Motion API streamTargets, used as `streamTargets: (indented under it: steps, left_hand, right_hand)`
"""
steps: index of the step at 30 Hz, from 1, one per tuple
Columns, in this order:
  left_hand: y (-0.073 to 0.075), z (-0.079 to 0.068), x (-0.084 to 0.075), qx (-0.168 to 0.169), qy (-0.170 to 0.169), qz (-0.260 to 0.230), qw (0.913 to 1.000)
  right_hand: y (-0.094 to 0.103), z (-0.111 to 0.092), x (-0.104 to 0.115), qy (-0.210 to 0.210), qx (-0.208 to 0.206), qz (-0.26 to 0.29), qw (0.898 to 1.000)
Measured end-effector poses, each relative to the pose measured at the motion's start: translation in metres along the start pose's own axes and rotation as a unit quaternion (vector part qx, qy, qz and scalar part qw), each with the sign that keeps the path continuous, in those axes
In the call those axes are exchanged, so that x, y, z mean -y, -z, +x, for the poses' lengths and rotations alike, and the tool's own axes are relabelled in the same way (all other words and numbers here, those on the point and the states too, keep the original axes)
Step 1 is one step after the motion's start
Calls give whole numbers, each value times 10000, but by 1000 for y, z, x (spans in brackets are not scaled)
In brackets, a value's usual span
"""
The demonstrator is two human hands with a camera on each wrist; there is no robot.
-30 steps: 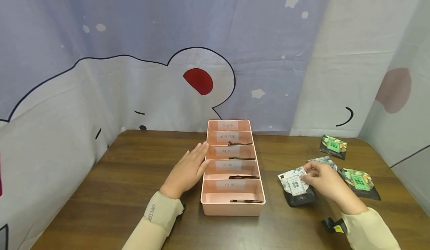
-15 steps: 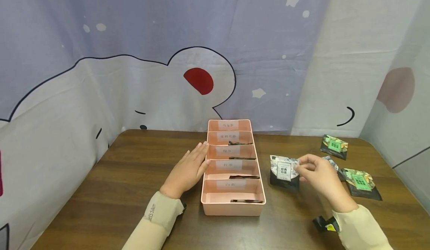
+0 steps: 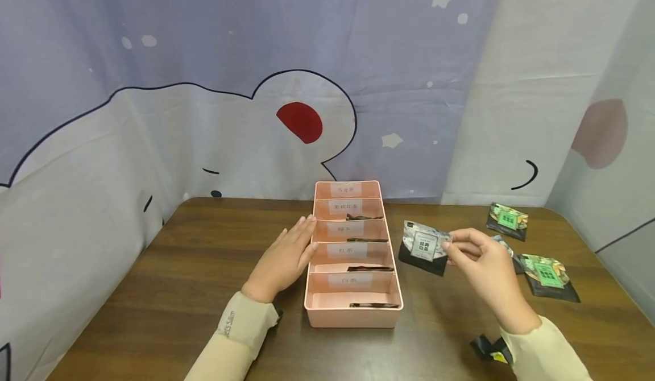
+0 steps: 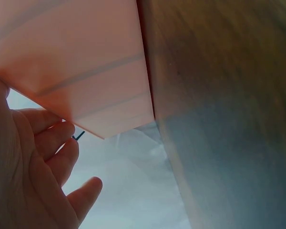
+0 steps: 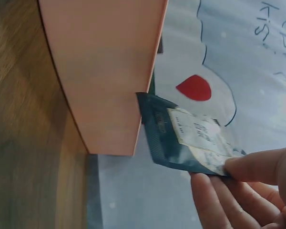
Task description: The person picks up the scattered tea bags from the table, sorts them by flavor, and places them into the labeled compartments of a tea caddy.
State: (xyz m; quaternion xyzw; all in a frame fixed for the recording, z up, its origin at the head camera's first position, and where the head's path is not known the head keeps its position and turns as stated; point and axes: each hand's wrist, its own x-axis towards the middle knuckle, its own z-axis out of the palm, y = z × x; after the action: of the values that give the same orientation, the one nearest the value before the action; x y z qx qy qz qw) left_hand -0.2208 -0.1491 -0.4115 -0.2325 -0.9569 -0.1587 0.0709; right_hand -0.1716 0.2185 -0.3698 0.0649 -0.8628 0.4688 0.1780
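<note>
My right hand (image 3: pixel 483 270) pinches a black and white tea sachet (image 3: pixel 425 247) by its right edge, thumb on the front. The sachet hangs above the table, just right of a pink divided box (image 3: pixel 353 319); the right wrist view shows the sachet (image 5: pixel 181 138) tilted close to the box wall (image 5: pixel 105 71). My left hand (image 3: pixel 281 259) lies along the box's left side, fingers straight, fingertips touching its rim. In the left wrist view the left hand (image 4: pixel 43 167) rests by the box wall (image 4: pixel 86 62). Dark sachets (image 3: pixel 375 305) stand in several of the labelled compartments; the farthest shows none.
On the right of the wooden table (image 3: pixel 204 256) lie two green-labelled sachets (image 3: pixel 508 220) and a partly hidden one (image 3: pixel 504 245) behind my right hand. A black strap-like item (image 3: pixel 488 348) is by the right sleeve. A patterned curtain (image 3: pixel 230 114) stands behind the table.
My right hand has lifted the black and white sachet off the table and carried it left and up toward the box. The left hand has stayed at the box's side.
</note>
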Motion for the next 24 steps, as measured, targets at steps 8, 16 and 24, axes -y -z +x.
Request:
streamTargets:
  steps: [8,16,24]
  left_hand:
    - [-2,1,1,-54,17,53,10000]
    - [-2,1,2,-89,-11,54,9999]
    - [-3,1,2,-77,4,44,10000]
  right_hand:
    - [-6,-10,14,723,-333,340,9962]
    - [-14,-20,23,1179,-410,1024,9869]
    - [-28,-28,24,1547,-124,1805,9712]
